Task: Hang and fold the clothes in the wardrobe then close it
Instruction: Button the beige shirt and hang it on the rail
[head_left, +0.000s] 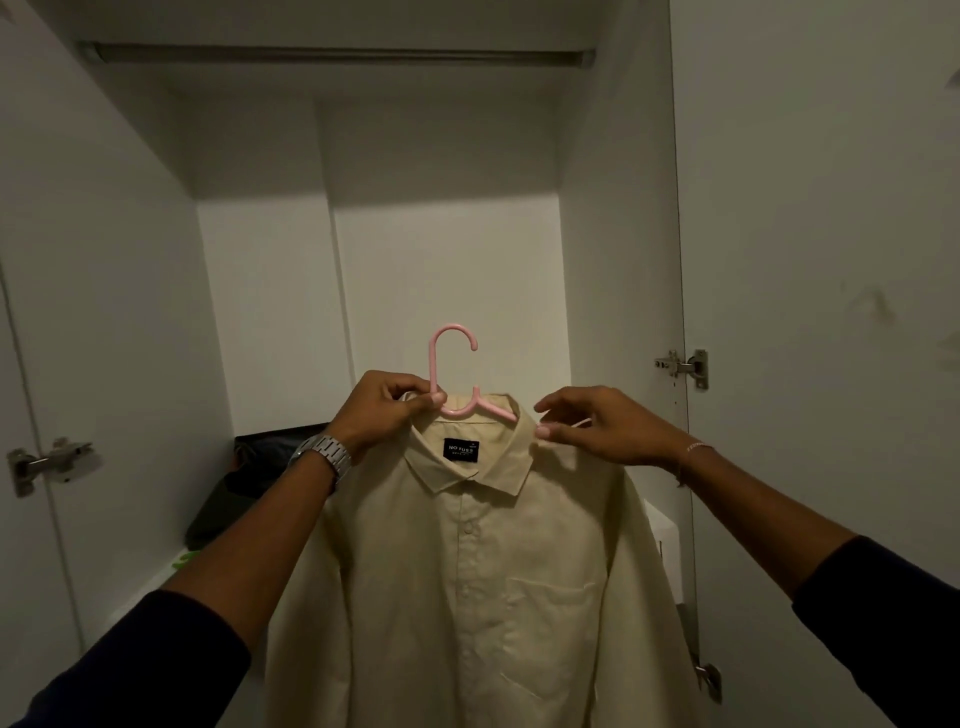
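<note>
Holding a cream shirt (467, 587) on a pink hanger (457, 374) before the open wardrobe (270, 291), the left hand (384, 410) pinched the hanger's neck and collar; the right hand (597, 426) pinched the fabric at the shoulder. The shirt sat on the hanger but the rail (337, 54) above was bare. Dark clothes (244, 483) lay unfolded on the shelf; hanging, folding and closing apparently remained.

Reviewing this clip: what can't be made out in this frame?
- Head view: the pink hanger arms, hidden inside the cream shirt.
- The shirt's hem, cut off by the bottom edge.
- The dark clothes on the shelf, half hidden behind the left hand and forearm; too dim to identify.
</note>
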